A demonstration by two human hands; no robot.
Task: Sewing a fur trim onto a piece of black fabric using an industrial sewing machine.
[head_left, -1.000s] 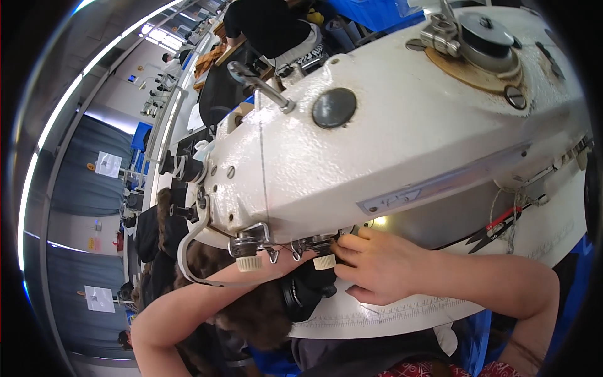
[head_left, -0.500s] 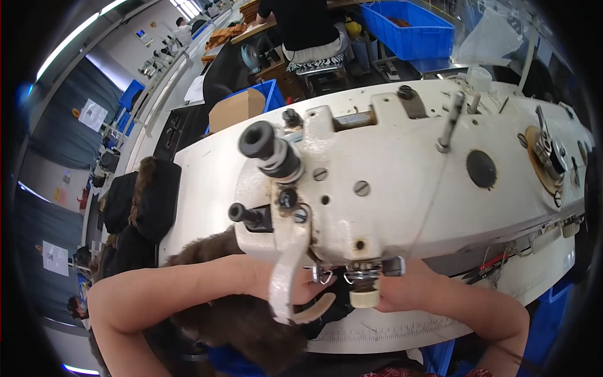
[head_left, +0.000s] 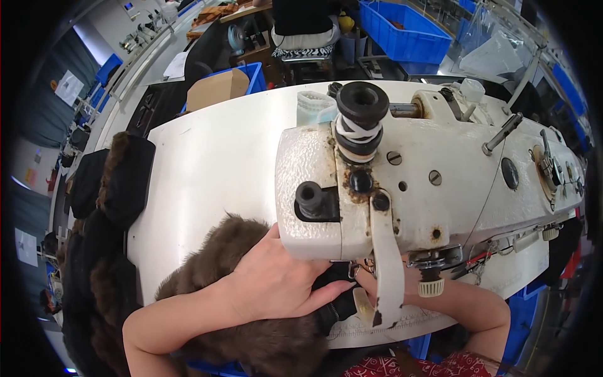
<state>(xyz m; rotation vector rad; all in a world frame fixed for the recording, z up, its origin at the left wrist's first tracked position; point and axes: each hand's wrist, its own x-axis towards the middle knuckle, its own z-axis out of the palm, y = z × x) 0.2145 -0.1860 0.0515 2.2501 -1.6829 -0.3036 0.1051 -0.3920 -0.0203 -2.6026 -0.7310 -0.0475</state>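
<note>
The white sewing machine (head_left: pixel 440 182) covers much of the middle and right, its head above my work. A brown fur piece (head_left: pixel 207 276) lies on the white table, joined or overlapped with black fabric (head_left: pixel 342 295) that has what looks like a zipper edge. My left hand (head_left: pixel 282 276) rests over the fur and grips the black fabric, thumb stretched toward the needle area; its other fingertips are hidden beneath the machine head. Behind the machine's white lever, my right hand (head_left: pixel 396 283) is at the fabric's right side, its fingers mostly hidden.
Black pieces with brown fur trim (head_left: pixel 125 182) are piled along the left table edge. Beyond the table stand a cardboard box (head_left: pixel 217 88) in a blue crate and a large blue bin (head_left: pixel 405 34). A person (head_left: pixel 304 25) sits ahead. Red-handled scissors (head_left: pixel 474 262) lie under the machine arm.
My view has shifted, so the machine now appears farther right and more of my left hand shows. Both hands stay at the fabric beneath the machine head.
</note>
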